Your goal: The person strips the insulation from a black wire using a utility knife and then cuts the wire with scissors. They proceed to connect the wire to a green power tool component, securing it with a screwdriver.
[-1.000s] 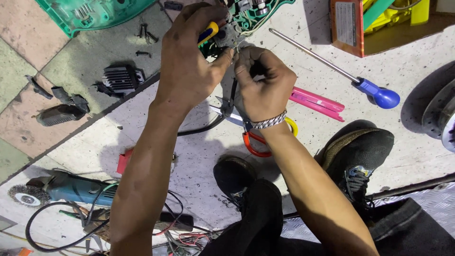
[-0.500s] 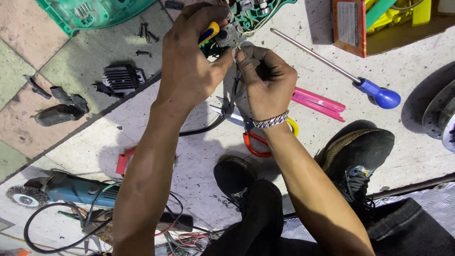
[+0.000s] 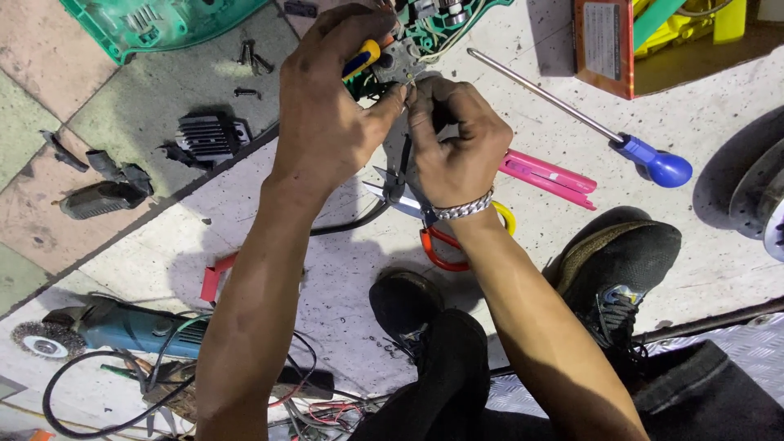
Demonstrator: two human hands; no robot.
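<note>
My left hand (image 3: pixel 331 110) is closed around a screwdriver with a yellow and blue handle (image 3: pixel 362 59), its tip aimed at a small grey part (image 3: pixel 398 61) of an opened green power tool (image 3: pixel 433 24). My right hand (image 3: pixel 457 139) pinches that grey part with thumb and fingers, a metal bracelet on its wrist. Both hands meet over the tool's wiring at the top centre. Scissors with an orange and a yellow loop (image 3: pixel 433 224) lie on the floor under my right wrist.
A long blue-handled screwdriver (image 3: pixel 653 159) and a pink tool (image 3: pixel 547 175) lie to the right. A green tool housing (image 3: pixel 155 20), loose screws (image 3: pixel 249 57) and black parts (image 3: pixel 208 135) lie left. An angle grinder with wire brush (image 3: pixel 122 327) rests lower left. My shoes (image 3: pixel 621 269) are below.
Both hands stay on the grey part. My right hand's fingers have shifted slightly on it; the view has tilted a little.
</note>
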